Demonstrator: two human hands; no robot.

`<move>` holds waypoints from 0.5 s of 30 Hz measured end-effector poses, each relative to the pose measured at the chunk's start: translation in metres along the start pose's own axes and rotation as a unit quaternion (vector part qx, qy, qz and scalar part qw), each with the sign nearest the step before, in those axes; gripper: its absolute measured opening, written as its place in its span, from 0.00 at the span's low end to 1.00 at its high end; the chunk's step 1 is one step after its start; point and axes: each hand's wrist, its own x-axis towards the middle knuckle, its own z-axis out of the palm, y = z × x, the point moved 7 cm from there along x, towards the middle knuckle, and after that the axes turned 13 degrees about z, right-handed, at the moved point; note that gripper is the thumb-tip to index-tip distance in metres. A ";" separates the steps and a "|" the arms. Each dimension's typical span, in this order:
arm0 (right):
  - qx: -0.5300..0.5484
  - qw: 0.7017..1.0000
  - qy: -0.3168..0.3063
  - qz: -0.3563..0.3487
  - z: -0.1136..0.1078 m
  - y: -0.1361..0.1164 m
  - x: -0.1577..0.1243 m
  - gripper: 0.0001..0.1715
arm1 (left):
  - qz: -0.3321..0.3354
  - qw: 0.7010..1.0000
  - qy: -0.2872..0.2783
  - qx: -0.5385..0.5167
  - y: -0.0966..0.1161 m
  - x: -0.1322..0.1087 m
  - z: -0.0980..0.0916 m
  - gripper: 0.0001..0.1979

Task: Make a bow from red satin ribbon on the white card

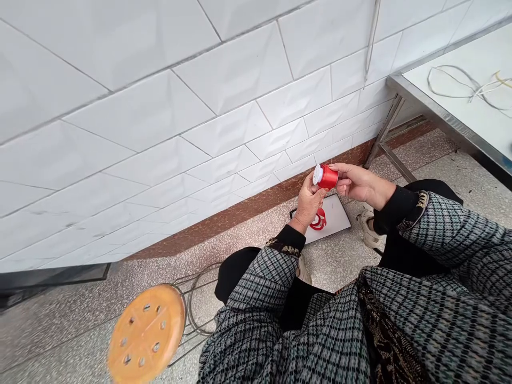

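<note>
A small spool of red thread (327,176) with a white end cap is held out in front of me above the floor. My right hand (358,183) grips the spool from the right, fingers wrapped round it. My left hand (309,202) is closed just under and left of the spool, fingers pinched near its white end; what they hold is too small to make out. Below the hands, a white board (335,218) lies on the floor with a loop of red thread (319,221) on it.
A white tiled wall (168,117) runs along the left and back. An orange round stool (146,333) with a wire frame stands at lower left. A metal table (460,90) with loose wires stands at upper right. My knees and shoes frame the board.
</note>
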 end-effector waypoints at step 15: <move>-0.129 0.988 -0.010 -0.085 0.005 0.061 -0.038 0.12 | 0.000 0.995 0.050 -0.089 0.025 -0.071 0.017 0.40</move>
